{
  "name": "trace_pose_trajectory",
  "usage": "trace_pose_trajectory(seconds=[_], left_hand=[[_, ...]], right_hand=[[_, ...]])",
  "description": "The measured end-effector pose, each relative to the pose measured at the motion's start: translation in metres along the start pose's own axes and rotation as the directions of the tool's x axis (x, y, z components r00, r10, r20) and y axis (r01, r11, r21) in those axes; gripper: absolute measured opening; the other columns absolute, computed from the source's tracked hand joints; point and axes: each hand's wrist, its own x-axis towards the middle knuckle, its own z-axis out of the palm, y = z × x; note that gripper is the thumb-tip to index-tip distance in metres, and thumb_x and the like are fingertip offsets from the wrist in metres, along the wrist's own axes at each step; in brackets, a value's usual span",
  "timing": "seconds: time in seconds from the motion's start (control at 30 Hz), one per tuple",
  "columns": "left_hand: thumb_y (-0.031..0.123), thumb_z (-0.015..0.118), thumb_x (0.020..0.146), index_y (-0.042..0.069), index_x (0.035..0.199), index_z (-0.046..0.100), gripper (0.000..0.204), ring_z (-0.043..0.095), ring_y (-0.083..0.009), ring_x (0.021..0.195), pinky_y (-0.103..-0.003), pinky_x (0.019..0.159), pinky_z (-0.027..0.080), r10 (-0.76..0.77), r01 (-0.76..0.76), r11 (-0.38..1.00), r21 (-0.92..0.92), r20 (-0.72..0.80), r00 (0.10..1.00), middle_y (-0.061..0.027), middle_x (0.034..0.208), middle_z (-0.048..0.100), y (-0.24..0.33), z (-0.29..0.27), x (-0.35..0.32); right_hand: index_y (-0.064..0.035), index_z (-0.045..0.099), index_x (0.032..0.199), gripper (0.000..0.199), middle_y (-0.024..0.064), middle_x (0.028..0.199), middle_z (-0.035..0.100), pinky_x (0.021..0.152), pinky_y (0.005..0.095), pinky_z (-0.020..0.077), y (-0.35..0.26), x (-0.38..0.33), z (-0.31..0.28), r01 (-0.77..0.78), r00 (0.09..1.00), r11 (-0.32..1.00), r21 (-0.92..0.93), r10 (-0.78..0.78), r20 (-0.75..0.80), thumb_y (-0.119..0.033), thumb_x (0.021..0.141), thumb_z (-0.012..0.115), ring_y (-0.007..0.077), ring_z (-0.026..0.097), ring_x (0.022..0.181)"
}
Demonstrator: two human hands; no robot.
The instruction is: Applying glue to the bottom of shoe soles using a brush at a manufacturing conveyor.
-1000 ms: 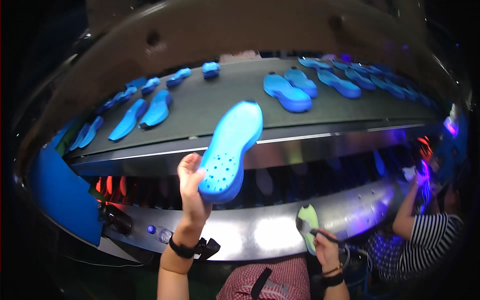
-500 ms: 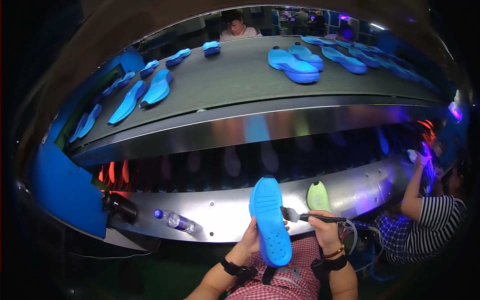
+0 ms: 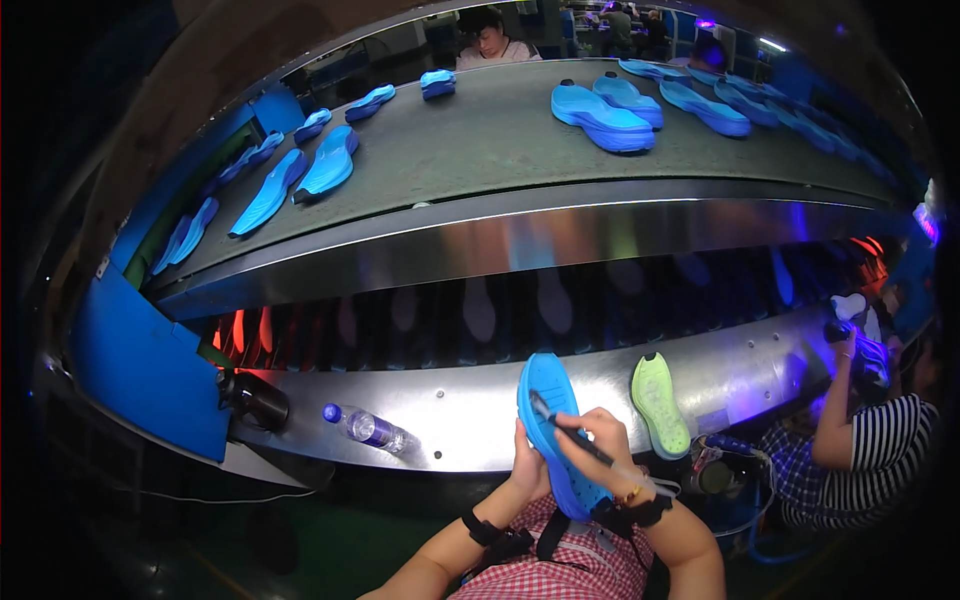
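My left hand (image 3: 530, 468) grips a blue shoe sole (image 3: 546, 372) by its left edge, in front of my red checked apron (image 3: 560, 570). In my right hand (image 3: 604, 440) is a brush (image 3: 575, 437) with a black handle, slanting across the sole. The brush head lies over the sole's upper half; bristle contact is hard to make out. My right hand and wrist cover much of the sole's lower right part. A yellow-green sole (image 3: 660, 408) lies on the metal ledge to the right of my hands.
On the metal ledge (image 3: 470, 400) stand a dark flask (image 3: 255, 402) and a lying clear bottle (image 3: 368, 427). Beyond is a belt (image 3: 460, 150) carrying several blue soles (image 3: 606, 120). A can-like container (image 3: 714, 478) and tubing sit right, beside a co-worker in a striped sleeve (image 3: 880, 440).
My right hand has moved left with the brush, from beside the blue sole to over it. The sole has tilted slightly. The view has shifted a little.
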Motion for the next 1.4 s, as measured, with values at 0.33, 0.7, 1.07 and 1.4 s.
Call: trace_pose_trajectory(seconds=[0.33,0.7,1.07,1.4], left_hand=[[0.076,0.002,0.075,0.005,0.132,0.031,0.096,0.052,-0.0351,0.105,-0.047,0.09,0.042,-0.022,0.044,0.997,-0.067,0.295,0.955,-0.0203,0.117,0.05,0.032,0.004,-0.021],[0.072,0.008,0.08,0.005,0.133,0.031,0.088,0.049,-0.0289,0.112,-0.042,0.096,0.038,0.024,-0.026,1.0,0.0,0.395,0.918,-0.0157,0.124,0.047,0.03,0.026,-0.016],[0.07,0.007,0.082,0.007,0.133,0.031,0.085,0.048,-0.026,0.112,-0.041,0.095,0.04,0.042,-0.022,0.999,-0.04,0.6,0.799,-0.0138,0.124,0.047,0.031,0.031,-0.016],[0.076,0.005,0.076,0.004,0.126,0.038,0.094,0.058,-0.0301,0.093,-0.042,0.083,0.047,0.186,-0.198,0.98,0.027,0.229,0.955,-0.0197,0.107,0.056,0.028,0.042,-0.019]], right_hand=[[-0.0019,0.066,0.094,0.023,0.01,0.082,0.065,0.066,0.0221,0.0481,-0.014,-0.019,-0.051,-0.404,0.911,0.802,0.44,0.307,0.277,-0.008,0.073,0.07,0.0123,0.061,0.073],[0.0028,0.063,0.097,0.021,0.0093,0.084,0.065,0.066,0.0205,0.0481,-0.025,0.005,-0.056,-0.426,0.901,0.688,0.588,0.381,0.207,-0.003,0.077,0.064,0.0116,0.061,0.072],[-0.0009,0.065,0.094,0.02,0.0092,0.089,0.065,0.072,0.0245,0.0488,-0.014,0.004,-0.059,-0.377,0.921,0.749,0.545,0.367,0.133,-0.004,0.074,0.066,0.0124,0.06,0.08],[0.0,0.066,0.093,0.02,0.0087,0.084,0.064,0.072,0.0237,0.0482,-0.012,-0.002,-0.061,-0.384,0.913,0.827,0.41,0.275,0.302,-0.002,0.074,0.067,0.0123,0.061,0.08]])
